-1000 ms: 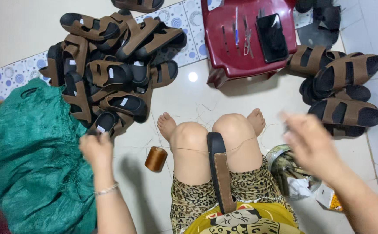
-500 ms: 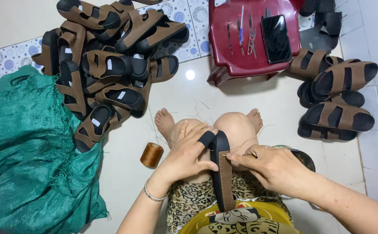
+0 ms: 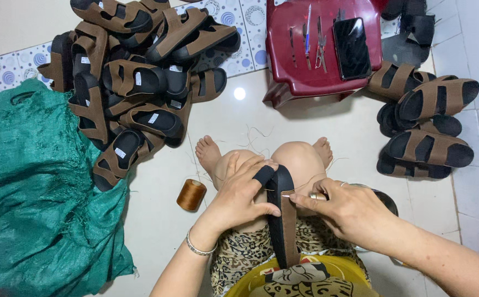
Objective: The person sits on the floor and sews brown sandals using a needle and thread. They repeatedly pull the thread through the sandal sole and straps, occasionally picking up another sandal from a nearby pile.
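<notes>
A brown and black sandal (image 3: 284,220) stands on edge between my knees, its sole facing up. My left hand (image 3: 243,193) grips its left side, with a black cover on the index fingertip. My right hand (image 3: 345,209) pinches a thin needle against the sandal's brown edge, with a metal thimble showing on one finger. A spool of brown thread (image 3: 191,194) stands on the floor to the left of my left hand, next to my foot.
A heap of brown sandals (image 3: 135,82) lies at upper left, beside a green woven sack (image 3: 36,192). A dark red plastic stool (image 3: 322,47) holds metal tools and a phone (image 3: 351,48). More sandals (image 3: 429,129) are stacked at right.
A second ago my hands were apart, the left by the sandal heap and the right raised. Both came to the sandal on my lap and now hold it, needle at its edge.
</notes>
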